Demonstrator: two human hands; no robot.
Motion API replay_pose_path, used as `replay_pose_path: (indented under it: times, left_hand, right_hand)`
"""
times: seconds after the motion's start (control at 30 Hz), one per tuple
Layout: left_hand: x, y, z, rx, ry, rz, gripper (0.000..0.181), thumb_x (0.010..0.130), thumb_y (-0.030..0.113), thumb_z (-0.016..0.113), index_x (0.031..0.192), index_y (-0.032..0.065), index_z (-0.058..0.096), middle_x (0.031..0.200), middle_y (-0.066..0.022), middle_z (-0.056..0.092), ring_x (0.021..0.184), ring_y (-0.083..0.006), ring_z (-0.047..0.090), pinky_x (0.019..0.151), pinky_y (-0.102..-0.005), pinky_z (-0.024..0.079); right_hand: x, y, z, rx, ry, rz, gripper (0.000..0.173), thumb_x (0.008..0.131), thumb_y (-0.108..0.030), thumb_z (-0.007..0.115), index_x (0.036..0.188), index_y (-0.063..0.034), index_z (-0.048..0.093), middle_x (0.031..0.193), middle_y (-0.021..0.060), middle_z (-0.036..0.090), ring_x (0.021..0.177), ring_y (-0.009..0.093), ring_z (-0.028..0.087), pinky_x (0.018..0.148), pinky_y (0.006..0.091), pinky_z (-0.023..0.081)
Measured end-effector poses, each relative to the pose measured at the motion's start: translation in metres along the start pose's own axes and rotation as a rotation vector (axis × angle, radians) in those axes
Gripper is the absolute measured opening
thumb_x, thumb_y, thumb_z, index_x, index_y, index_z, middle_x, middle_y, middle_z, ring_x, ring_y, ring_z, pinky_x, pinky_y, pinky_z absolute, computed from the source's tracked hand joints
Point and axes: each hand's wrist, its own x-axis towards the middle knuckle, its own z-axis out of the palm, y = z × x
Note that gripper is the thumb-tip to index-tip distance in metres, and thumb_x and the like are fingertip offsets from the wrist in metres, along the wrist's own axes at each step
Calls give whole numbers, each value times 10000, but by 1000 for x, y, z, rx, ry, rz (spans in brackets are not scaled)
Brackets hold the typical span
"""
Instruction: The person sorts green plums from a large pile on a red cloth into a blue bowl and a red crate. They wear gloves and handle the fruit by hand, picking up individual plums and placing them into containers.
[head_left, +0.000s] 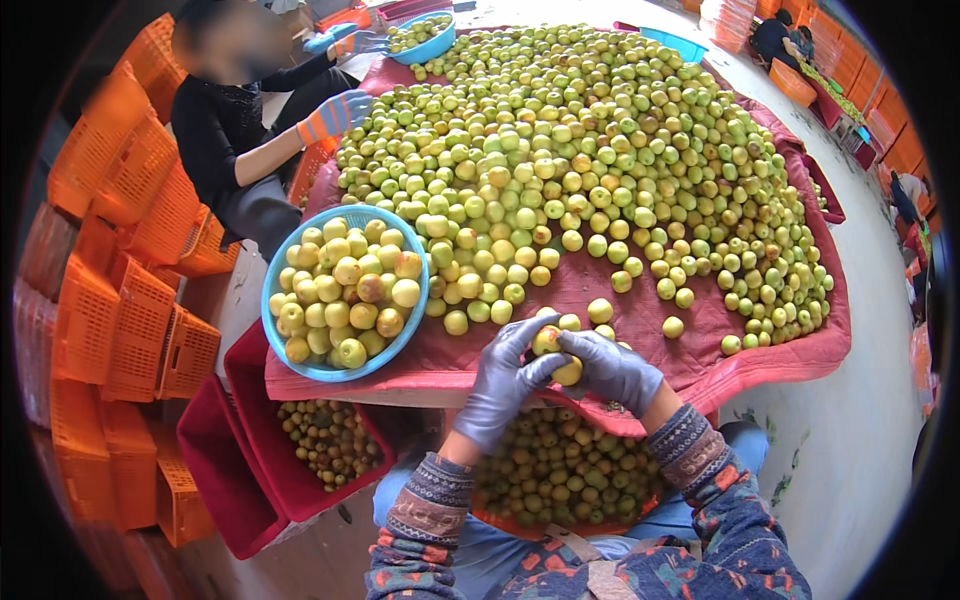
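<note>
Both of my hands wear grey-violet gloves and meet above the front edge of the table. My left hand (504, 375) curls around a yellow jujube-like fruit (546, 340) with a reddish-brown patch. My right hand (613, 369) is closed on a second yellow fruit (568, 371) just below it, and its thumb reaches the first one. Beyond my fingers, several loose fruits (600, 310) lie on the red cloth (592, 285). A large heap of green and yellow fruits (540, 150) covers the far part of the table.
A blue basket (270, 300) full of fruit stands at the table's left corner. Below the edge, an orange container (517, 529) of fruit sits between my knees, with a red crate (259, 420) to its left. Orange crates (135, 322) are stacked left. A gloved co-worker (217, 142) sits there.
</note>
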Motion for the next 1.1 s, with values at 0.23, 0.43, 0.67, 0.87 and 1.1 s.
replay_pose_path:
  times: [0.23,0.43,0.67,0.87,1.1]
  left_hand:
    - [-10,8,-16,13,102,103,396,762,92,721,1146,39,638,1086,-107,648,1009,-202,604,872,-323,483]
    - [-12,5,-21,-168,146,106,247,890,82,597,1119,5,645,1132,-84,640,1043,-157,583,906,-289,458]
    - [-16,2,-51,-698,573,-221,285,958,142,505,1207,20,571,1088,-54,633,953,-143,609,823,-282,501]
    - [-22,-8,-54,-999,441,-298,275,956,179,504,1159,4,564,981,-76,642,844,-171,631,742,-310,525]
    - [-30,-5,-60,-1016,430,-198,315,943,173,518,1184,-25,555,1047,-80,635,909,-145,618,842,-301,490]
  right_hand:
    - [1,36,20,-227,24,-86,513,872,-232,602,1300,-16,421,1152,92,574,1016,179,586,827,287,507]
    - [15,-16,30,-573,67,-463,521,752,-114,727,1206,-32,483,1102,90,587,1002,205,586,860,311,494]
    - [63,-66,47,513,-98,152,492,854,-263,615,1248,12,507,1063,106,605,921,159,596,717,248,504]
    - [172,-120,98,-32,-121,-340,427,767,-117,719,1170,-69,589,1155,71,588,1067,134,532,940,291,427]
    - [269,-136,166,-978,16,-460,362,720,-165,698,1070,-91,645,995,155,651,961,332,609,856,415,474]
